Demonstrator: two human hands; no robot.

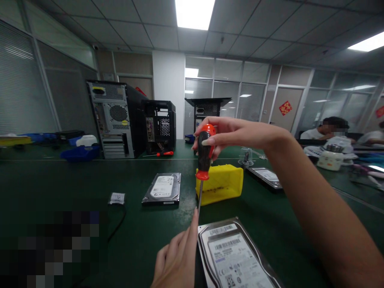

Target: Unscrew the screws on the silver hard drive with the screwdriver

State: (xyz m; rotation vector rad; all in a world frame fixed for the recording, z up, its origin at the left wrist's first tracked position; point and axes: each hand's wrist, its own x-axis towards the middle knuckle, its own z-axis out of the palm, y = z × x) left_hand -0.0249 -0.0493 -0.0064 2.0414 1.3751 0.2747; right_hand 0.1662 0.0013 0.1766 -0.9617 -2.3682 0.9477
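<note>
A red and black screwdriver [205,154] stands upright, its handle in the grip of my right hand [220,134]. The shaft points down to the near hard drive [237,256], at its upper left corner. My left hand [180,256] lies along the drive's left edge, fingers together, one fingertip against the lower shaft. The tip is hidden behind that finger. Whether the left fingers also hold something small cannot be made out. Just behind the drive, a yellow bin [222,184] lies on its side with dark screws inside.
A second hard drive [163,188] sits left of the bin, a third [265,176] to its right. Computer cases [114,120] stand at the back left, near another screwdriver [165,153] and a blue tray [80,153]. A person [325,130] sits far right.
</note>
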